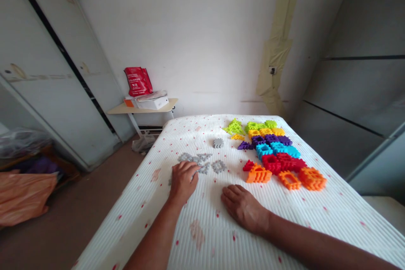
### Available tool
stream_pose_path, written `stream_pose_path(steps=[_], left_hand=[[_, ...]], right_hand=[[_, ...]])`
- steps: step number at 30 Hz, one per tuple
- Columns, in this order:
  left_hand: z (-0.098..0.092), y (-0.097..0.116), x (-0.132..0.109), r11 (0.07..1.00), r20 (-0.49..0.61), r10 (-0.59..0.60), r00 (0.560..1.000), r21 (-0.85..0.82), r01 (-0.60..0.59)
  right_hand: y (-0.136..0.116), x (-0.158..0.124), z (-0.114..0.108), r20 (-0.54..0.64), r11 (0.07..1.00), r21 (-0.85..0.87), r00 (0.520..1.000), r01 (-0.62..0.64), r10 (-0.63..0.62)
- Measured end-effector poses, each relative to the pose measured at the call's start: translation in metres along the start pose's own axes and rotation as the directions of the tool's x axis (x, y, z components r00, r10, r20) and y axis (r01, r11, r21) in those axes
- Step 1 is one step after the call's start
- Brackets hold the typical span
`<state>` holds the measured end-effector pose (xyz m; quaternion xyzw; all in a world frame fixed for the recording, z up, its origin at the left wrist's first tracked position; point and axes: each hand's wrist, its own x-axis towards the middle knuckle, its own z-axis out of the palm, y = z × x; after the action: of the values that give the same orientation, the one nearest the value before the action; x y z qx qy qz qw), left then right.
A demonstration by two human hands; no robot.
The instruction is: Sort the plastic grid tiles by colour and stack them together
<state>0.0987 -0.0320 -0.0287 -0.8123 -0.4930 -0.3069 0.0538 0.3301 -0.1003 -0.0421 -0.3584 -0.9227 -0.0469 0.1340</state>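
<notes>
My left hand [184, 179] reaches over the near edge of a loose group of flat grey pieces [204, 157]; its fingers are bent, and what they touch is too small to tell. My right hand [242, 206] lies palm down on the white bedding, fingers flat, with nothing in it. Between the hands and a little farther off is a grey square frame piece [218, 166]. Farther back stands a small grey stack [218, 143]. Right of these, pieces are grouped by colour: green [234, 126], yellow [255, 133], purple [272, 139], blue [278, 148], red [283, 162] and orange [311, 178].
The white spotted bedding [139, 223] reaches back towards the wall. A small table [118, 109] at the back left holds a red bag [137, 81] and a white box [155, 102]. Cabinets stand on both sides. An orange bag [25, 196] lies at the far left.
</notes>
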Motion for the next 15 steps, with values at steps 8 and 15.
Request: stream_pose_path(steps=[8, 15], left_hand=[[0.025, 0.041, 0.023, 0.987, 0.218, 0.162, 0.962, -0.019, -0.162], [0.039, 0.044, 0.042, 0.992, 0.267, 0.065, 0.961, 0.091, -0.092]], right_hand=[[0.004, -0.021, 0.0, -0.054, 0.995, 0.094, 0.998, 0.023, -0.018], [0.004, -0.019, 0.0, -0.055, 0.992, 0.13, 0.998, 0.005, 0.002]])
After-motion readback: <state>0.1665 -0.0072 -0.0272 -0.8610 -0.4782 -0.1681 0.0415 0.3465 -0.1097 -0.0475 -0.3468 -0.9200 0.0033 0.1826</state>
